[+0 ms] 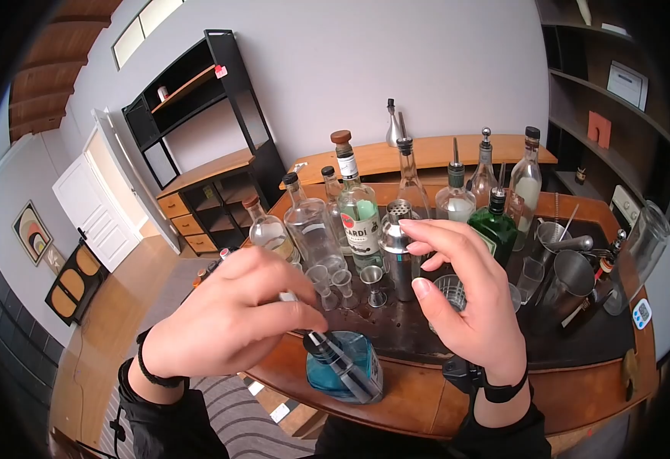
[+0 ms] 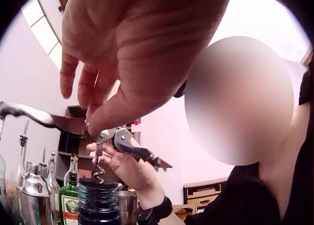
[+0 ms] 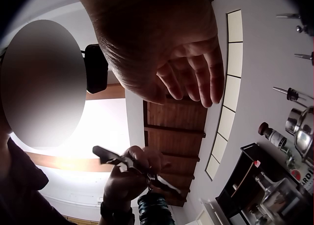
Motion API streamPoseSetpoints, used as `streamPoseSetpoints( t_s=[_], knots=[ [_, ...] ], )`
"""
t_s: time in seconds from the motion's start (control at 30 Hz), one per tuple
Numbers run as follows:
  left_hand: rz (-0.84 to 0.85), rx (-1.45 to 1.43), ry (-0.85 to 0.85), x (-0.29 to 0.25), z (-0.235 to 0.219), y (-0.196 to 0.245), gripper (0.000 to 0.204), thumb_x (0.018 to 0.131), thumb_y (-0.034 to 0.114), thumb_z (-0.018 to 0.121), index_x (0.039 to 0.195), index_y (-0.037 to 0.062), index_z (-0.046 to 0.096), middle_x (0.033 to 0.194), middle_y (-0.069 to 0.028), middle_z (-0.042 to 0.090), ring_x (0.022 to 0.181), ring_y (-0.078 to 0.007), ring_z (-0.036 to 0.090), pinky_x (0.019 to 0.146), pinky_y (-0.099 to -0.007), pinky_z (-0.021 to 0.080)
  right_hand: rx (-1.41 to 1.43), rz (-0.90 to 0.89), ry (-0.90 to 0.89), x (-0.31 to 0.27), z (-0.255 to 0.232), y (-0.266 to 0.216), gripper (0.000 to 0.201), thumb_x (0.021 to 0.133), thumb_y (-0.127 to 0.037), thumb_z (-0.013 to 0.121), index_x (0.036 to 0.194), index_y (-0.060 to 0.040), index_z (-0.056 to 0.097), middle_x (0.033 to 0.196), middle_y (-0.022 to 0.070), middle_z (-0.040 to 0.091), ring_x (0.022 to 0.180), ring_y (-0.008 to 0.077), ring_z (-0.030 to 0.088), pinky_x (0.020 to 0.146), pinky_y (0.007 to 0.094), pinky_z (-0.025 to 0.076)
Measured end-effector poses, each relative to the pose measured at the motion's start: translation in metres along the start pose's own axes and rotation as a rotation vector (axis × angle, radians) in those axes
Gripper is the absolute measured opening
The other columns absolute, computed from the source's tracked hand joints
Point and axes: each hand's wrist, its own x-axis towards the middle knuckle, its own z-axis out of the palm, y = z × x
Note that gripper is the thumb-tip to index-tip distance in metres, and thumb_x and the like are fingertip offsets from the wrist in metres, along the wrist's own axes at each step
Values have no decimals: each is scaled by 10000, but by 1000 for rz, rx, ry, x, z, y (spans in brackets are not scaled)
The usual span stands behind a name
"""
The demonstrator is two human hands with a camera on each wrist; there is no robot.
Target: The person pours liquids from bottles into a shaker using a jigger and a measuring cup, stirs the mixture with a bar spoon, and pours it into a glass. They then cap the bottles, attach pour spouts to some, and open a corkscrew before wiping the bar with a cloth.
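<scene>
My left hand (image 1: 235, 306) pinches a waiter's corkscrew (image 2: 125, 142) from above, thumb and fingers meeting at the handle's middle. Its spiral worm (image 2: 99, 173) points down, with the tip right at the mouth of a blue glass bottle (image 1: 321, 379). The lever arm hangs out to one side with its notched end free. The bottle stands upright near the table's front edge, its dark ribbed neck (image 2: 98, 203) showing under the worm. My right hand (image 1: 473, 291) is raised to the right of the bottle, fingers loosely extended, holding nothing and apart from the corkscrew.
Behind the hands stand a metal cocktail shaker (image 1: 401, 260), a Bacardi bottle (image 1: 359, 222), a green bottle (image 1: 495, 223) and several clear bottles. Jiggers and small glasses, including a metal jigger (image 1: 375, 287), sit close by. A mixing tin (image 1: 568, 279) is at the right.
</scene>
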Motion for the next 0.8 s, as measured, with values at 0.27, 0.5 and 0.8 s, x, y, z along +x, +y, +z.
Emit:
streamPoseSetpoints(
  t_s=[0.27, 0.5, 0.8],
  knots=[
    [-246, -277, -125, -2, -4, 8, 145, 769, 51, 713, 913, 55, 709, 990, -129, 668, 915, -277, 659, 788, -404, 532, -2, -1, 14, -1, 0, 1, 448, 848, -17, 623, 1288, -46, 546, 1209, 141, 580, 1048, 283, 617, 857, 342, 522],
    [-86, -140, -22, 0, 11, 0, 155, 781, -15, 670, 912, 65, 699, 1106, -131, 680, 1127, -351, 626, 1038, -464, 434, -19, -17, 14, -1, 1, 2, 458, 847, -17, 626, 1296, -50, 546, 1194, 134, 587, 939, 239, 638, 810, 329, 529],
    [-64, 3, -28, -4, 9, 6, 315, 661, -38, 691, 922, 121, 765, 925, -61, 554, 777, -229, 551, 740, -355, 500, -18, -6, 12, -1, 0, 1, 448, 852, -25, 627, 1293, -47, 547, 1173, 131, 591, 922, 228, 636, 803, 328, 531]
  ],
)
